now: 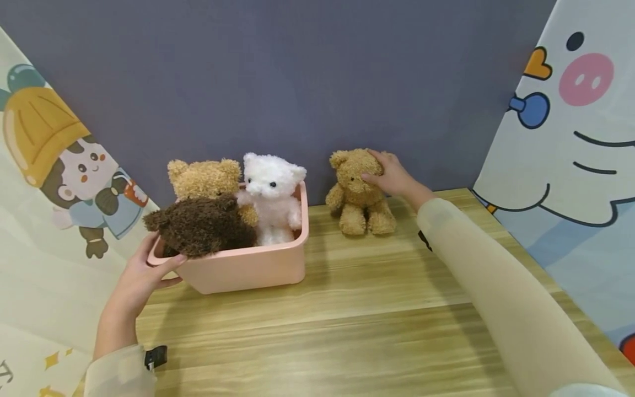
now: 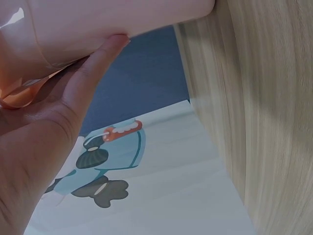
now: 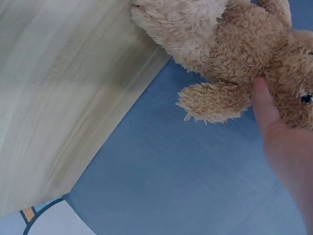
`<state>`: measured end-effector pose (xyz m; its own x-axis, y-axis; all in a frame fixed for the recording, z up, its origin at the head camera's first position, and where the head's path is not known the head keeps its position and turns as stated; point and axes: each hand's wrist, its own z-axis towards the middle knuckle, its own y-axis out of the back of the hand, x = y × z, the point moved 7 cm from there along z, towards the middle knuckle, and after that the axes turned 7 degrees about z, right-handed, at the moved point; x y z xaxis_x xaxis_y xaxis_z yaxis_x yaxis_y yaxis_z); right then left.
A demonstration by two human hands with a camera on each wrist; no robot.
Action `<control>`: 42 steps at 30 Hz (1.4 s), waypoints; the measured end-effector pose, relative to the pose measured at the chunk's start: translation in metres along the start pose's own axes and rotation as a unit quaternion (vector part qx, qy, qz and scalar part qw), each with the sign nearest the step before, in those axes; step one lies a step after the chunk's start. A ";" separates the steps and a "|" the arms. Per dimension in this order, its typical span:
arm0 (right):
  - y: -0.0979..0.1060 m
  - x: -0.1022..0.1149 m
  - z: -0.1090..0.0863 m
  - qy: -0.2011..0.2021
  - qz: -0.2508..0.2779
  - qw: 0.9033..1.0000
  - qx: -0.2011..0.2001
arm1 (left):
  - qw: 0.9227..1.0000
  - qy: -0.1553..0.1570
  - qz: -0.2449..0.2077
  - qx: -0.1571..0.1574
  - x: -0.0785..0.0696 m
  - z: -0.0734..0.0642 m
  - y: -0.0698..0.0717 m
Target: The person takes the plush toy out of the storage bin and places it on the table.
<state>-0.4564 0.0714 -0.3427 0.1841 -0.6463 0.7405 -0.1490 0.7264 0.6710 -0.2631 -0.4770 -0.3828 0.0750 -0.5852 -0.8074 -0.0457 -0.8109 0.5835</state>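
Note:
A pink plastic bin (image 1: 248,270) stands at the left of the wooden table, its left end gripped at the rim by my left hand (image 1: 141,275). In the left wrist view a finger of that hand lies along the bin wall (image 2: 112,14). Inside the bin are a dark brown plush toy (image 1: 203,226), a light brown teddy bear (image 1: 205,176) and a white plush bear (image 1: 273,198). To the right, a tan teddy bear (image 1: 357,187) sits upright against the back panel. My right hand (image 1: 394,173) holds it by the head, thumb in front; some fingers are hidden behind.
A grey-blue panel (image 1: 317,82) closes off the back of the wooden table (image 1: 317,342). Cartoon-printed sheets hang on both sides, one with a child in a yellow hat (image 1: 49,127), the other with a white figure with a pink snout (image 1: 590,127).

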 end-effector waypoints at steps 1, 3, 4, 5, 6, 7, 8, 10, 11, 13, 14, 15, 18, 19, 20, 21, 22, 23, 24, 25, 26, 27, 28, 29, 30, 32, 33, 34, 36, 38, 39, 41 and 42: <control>0.000 0.001 0.001 -0.003 0.002 1.000 0.000 | 1.000 -0.001 0.000 -0.001 0.000 0.000 0.000; 0.000 0.001 0.002 -0.010 0.008 1.000 0.001 | 1.000 -0.001 0.000 -0.001 -0.001 0.000 0.000; 0.001 0.001 0.002 -0.015 0.011 1.000 0.001 | 1.000 -0.001 -0.001 0.000 -0.002 0.000 -0.001; 0.001 0.001 0.002 -0.018 0.014 1.000 0.000 | 1.000 -0.001 0.000 -0.001 -0.002 0.000 -0.001; 0.001 0.002 0.002 -0.020 0.015 1.000 -0.001 | 1.000 -0.001 0.002 -0.002 -0.002 0.001 -0.001; 0.001 0.001 0.002 -0.023 0.016 1.000 -0.002 | 1.000 -0.002 0.004 -0.002 -0.003 0.001 -0.001; 0.002 0.001 0.002 -0.026 0.017 0.999 -0.002 | 1.000 -0.002 0.005 -0.002 -0.003 0.001 -0.001; 0.002 0.000 0.002 -0.032 0.019 0.999 -0.004 | 1.000 -0.002 0.009 -0.001 -0.003 0.002 -0.001; 0.003 -0.001 0.002 -0.032 0.019 0.999 -0.005 | 1.000 -0.002 0.011 -0.002 -0.003 0.002 -0.001; 0.004 -0.003 0.002 -0.033 0.020 0.999 -0.006 | 1.000 -0.002 0.014 -0.003 -0.003 0.002 0.000; 0.004 -0.004 0.002 -0.032 0.021 0.999 -0.006 | 1.000 -0.002 0.015 -0.003 -0.003 0.002 0.000; 0.005 -0.005 0.002 -0.029 0.021 0.999 -0.006 | 1.000 -0.002 0.015 -0.003 -0.003 0.002 0.000; 0.005 -0.006 0.002 -0.018 0.022 1.000 -0.001 | 1.000 -0.002 0.014 -0.004 -0.002 0.002 0.000; 0.005 -0.006 0.002 -0.013 0.024 1.000 0.003 | 1.000 -0.002 0.013 -0.005 -0.002 0.002 0.000; 0.006 -0.005 0.002 -0.009 0.023 1.000 0.007 | 1.000 -0.002 0.012 -0.005 -0.002 0.002 0.000; 0.006 -0.004 0.001 -0.005 0.023 1.000 0.011 | 1.000 -0.002 0.011 -0.006 -0.001 0.002 0.000; 0.006 -0.003 0.001 -0.001 0.023 1.000 0.016 | 1.000 -0.002 0.011 -0.006 -0.001 0.002 0.000; 0.006 -0.001 0.000 0.003 0.021 1.000 0.019 | 1.000 -0.002 0.010 -0.006 -0.001 0.002 0.000; 0.007 0.001 0.000 0.006 0.020 1.000 0.021 | 1.000 -0.002 0.009 -0.006 -0.001 0.002 0.000; 0.008 0.004 -0.001 0.008 0.018 1.000 0.021 | 1.000 -0.002 0.009 -0.007 0.000 0.002 0.001; 0.010 0.006 -0.001 0.009 0.018 1.000 0.020 | 1.000 -0.002 0.009 -0.007 0.000 0.002 0.001; 0.012 0.009 -0.001 0.010 0.018 1.000 0.019 | 1.000 -0.002 0.008 -0.008 0.000 0.001 0.001; 0.014 0.011 -0.002 0.011 0.018 1.000 0.016 | 1.000 -0.002 0.009 -0.008 0.000 0.001 0.001; 0.016 0.014 -0.002 0.010 0.019 1.000 0.013 | 1.000 -0.002 0.010 -0.009 0.000 0.001 0.001; 0.018 0.017 -0.002 0.008 0.024 1.000 0.013 | 1.000 -0.002 0.011 -0.009 0.001 0.001 0.001; 0.023 0.021 -0.001 0.006 0.031 0.999 0.011 | 1.000 -0.002 0.012 -0.009 0.001 0.001 0.001; 0.025 0.024 -0.001 0.008 0.035 0.999 0.010 | 1.000 -0.002 0.012 -0.010 0.001 0.001 0.001; 0.026 0.027 -0.001 0.009 0.040 0.999 0.009 | 1.000 -0.002 0.013 -0.010 0.001 0.001 0.001; 0.030 0.032 -0.001 0.013 0.048 0.999 0.009 | 1.000 -0.001 0.013 -0.008 0.001 0.001 0.001; 0.033 0.039 -0.001 0.018 0.051 0.999 0.008 | 1.000 -0.001 0.014 -0.009 0.001 0.001 0.001; 0.034 0.042 -0.002 0.023 0.052 0.998 0.006 | 1.000 -0.001 0.014 -0.009 0.000 0.001 0.001; 0.036 0.049 -0.003 0.027 0.052 0.998 0.004 | 1.000 -0.001 0.014 -0.008 0.000 0.001 0.000; 0.036 0.053 -0.004 0.029 0.052 0.998 0.002 | 1.000 0.000 0.015 -0.008 0.000 0.001 0.000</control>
<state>-0.4486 0.0643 -0.2791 0.2237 -0.5529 0.8027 -0.1743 0.7876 0.5911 -0.2637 -0.4775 -0.3829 0.0734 -0.6089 -0.7898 -0.0311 -0.7930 0.6085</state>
